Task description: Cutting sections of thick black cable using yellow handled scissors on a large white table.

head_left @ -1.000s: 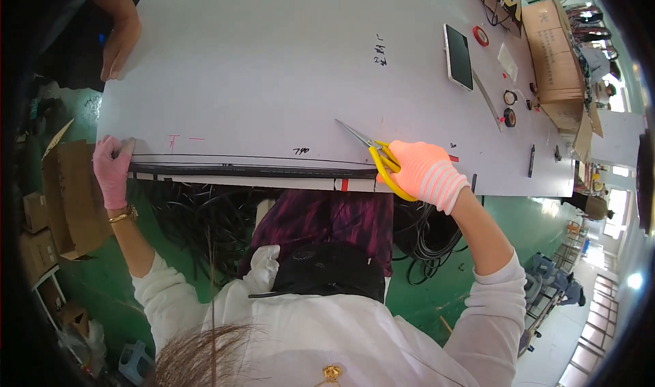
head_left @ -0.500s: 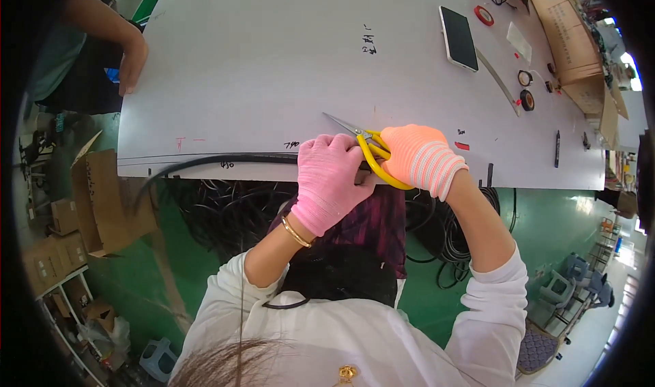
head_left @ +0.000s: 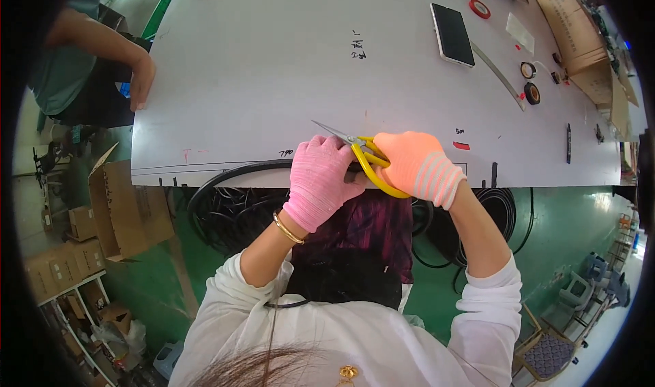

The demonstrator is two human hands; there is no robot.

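Note:
My left hand (head_left: 319,184), in a pink knit glove, is closed round a black cable (head_left: 235,172) at the table's near edge. From that hand the cable runs left over the tabletop, then curves down past the edge. My right hand (head_left: 417,165), in an orange glove with pale cuff stripes, grips yellow-handled scissors (head_left: 375,177). Their metal blades (head_left: 331,130) point away and to the left, just above my left fingers. The gloves almost touch, and the cable's end between them is hidden.
On the white table (head_left: 259,80) lie a phone (head_left: 452,35), a metal strip (head_left: 498,75), red tape (head_left: 479,8), black tape rolls (head_left: 532,93) and a marker (head_left: 568,143). Cable coils (head_left: 495,216) hang below. A co-worker's hand (head_left: 142,80) rests at the left edge; a cardboard box (head_left: 136,210) stands nearby.
The cable's free length on the left has swung inward and now bends down over the table edge in a loop. Both hands keep their hold. The whole view has shifted slightly.

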